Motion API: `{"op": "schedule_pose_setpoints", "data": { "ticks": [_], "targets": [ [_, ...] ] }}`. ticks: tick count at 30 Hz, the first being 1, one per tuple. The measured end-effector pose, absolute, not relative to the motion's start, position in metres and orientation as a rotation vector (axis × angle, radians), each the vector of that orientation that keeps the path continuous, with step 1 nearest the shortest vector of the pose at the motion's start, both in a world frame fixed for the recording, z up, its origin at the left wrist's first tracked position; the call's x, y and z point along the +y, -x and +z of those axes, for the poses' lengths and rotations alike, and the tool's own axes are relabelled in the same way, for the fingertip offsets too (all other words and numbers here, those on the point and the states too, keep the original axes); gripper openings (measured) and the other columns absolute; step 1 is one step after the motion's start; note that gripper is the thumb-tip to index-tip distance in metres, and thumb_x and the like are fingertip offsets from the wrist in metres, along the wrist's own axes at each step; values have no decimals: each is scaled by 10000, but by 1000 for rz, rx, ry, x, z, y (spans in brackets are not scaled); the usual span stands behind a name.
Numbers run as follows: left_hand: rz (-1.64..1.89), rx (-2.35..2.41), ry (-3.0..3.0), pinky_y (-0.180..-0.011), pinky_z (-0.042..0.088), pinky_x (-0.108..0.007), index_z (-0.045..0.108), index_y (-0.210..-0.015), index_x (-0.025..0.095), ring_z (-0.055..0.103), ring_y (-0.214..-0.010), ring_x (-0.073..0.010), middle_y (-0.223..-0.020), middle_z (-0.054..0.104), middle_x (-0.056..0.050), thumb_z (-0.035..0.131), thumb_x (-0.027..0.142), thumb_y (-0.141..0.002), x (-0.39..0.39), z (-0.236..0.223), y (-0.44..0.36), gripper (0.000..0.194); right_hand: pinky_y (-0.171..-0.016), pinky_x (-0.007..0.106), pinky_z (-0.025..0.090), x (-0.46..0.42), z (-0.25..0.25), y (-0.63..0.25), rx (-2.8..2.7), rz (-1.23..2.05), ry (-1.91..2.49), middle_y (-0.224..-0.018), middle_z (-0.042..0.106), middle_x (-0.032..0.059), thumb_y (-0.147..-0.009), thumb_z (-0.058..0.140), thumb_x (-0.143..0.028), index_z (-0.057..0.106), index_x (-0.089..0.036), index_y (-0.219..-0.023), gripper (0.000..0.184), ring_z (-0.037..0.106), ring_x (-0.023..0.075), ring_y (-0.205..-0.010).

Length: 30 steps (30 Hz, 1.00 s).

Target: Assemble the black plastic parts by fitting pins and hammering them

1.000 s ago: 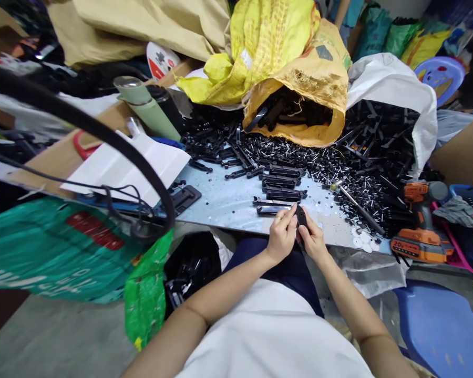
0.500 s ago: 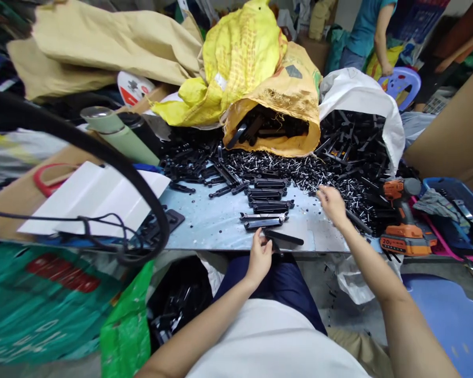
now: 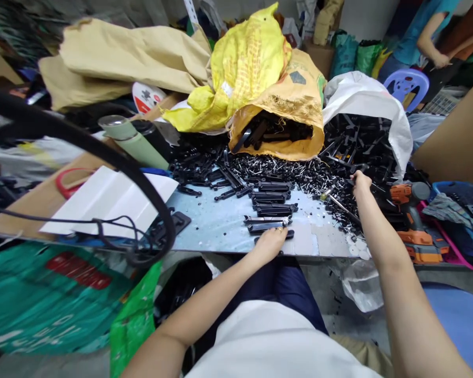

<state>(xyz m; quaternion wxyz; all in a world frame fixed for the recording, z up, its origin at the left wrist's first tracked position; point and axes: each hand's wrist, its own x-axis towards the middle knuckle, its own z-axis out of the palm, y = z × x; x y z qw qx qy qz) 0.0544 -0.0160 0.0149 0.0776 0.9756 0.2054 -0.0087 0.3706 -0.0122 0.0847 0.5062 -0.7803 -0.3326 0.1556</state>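
At the front edge of the table, my left hand point(image 3: 271, 243) is closed over a long black bar-shaped part point(image 3: 290, 234), whose ends show on either side of it. Just beyond, several similar black parts point(image 3: 274, 197) lie in a column, the nearer ones with shiny edges. My right hand point(image 3: 361, 185) reaches out to the pile of black parts point(image 3: 358, 139) at the mouth of the white sack point(image 3: 398, 118). Its fingers pinch at a dark piece there, partly hidden by the hand. A hammer-like tool point(image 3: 342, 206) with a metal shaft lies left of my right forearm.
Small metal pins point(image 3: 299, 173) are heaped along the back, below an orange-yellow sack point(image 3: 278, 149) of black parts. An orange cordless drill point(image 3: 413, 231) stands at right. A black curved cable or arm point(image 3: 142, 176) crosses the left. Another person's hand point(image 3: 441, 60) is far back right.
Both hands held a black part together; then they parted. My right hand has gone out past the hammer-like tool to the black pile. My left hand has lowered its bar onto the table edge.
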Motion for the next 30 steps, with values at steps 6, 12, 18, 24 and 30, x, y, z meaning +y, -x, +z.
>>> {"op": "schedule_pose_setpoints", "data": {
  "ticks": [6, 12, 18, 24, 30],
  "targets": [
    [-17, 583, -2827, -792, 462, -318, 511, -1106, 116, 574, -902, -206, -982, 603, -117, 346, 11, -767, -10, 11, -40, 391, -537, 256, 423, -90, 57, -303, -1247, 741, 1894, -785, 636, 30, -686, 690, -313, 609, -210, -980, 322, 540, 120, -556],
    [5, 638, -2715, -863, 423, -388, 427, -1214, 108, 511, -1049, -259, -1127, 556, -148, 408, 294, -867, -17, 16, -44, 394, -627, 246, 403, -131, 42, -242, -2447, 757, 1864, -892, 664, 59, -870, 455, -421, 581, -236, -1064, 296, 624, 174, -767],
    [41, 606, -2682, -821, 436, -398, 494, -1062, 177, 543, -971, -284, -1027, 579, -111, 576, 644, -671, -17, 15, -43, 614, -576, 234, 325, -125, 52, -226, -2627, 477, 2052, -914, 638, 67, -921, 354, -408, 543, -209, -1102, 329, 611, 170, -791],
    [339, 542, -2650, -767, 483, -369, 475, -1028, 171, 590, -910, -258, -988, 595, -107, 578, 572, -706, -12, -1, -32, 524, -598, 262, 292, -129, 71, -204, -2671, 161, 2173, -893, 620, 83, -943, 287, -379, 528, -217, -1110, 335, 579, 179, -799],
    [549, 397, -2649, -716, 501, -324, 498, -963, 169, 618, -841, -219, -871, 619, -78, 525, 527, -773, -11, -6, -26, 406, -619, 270, 288, -123, 84, -200, -2772, 98, 2068, -850, 608, 75, -943, 317, -309, 533, -209, -1081, 275, 557, 170, -770]
  ]
}}
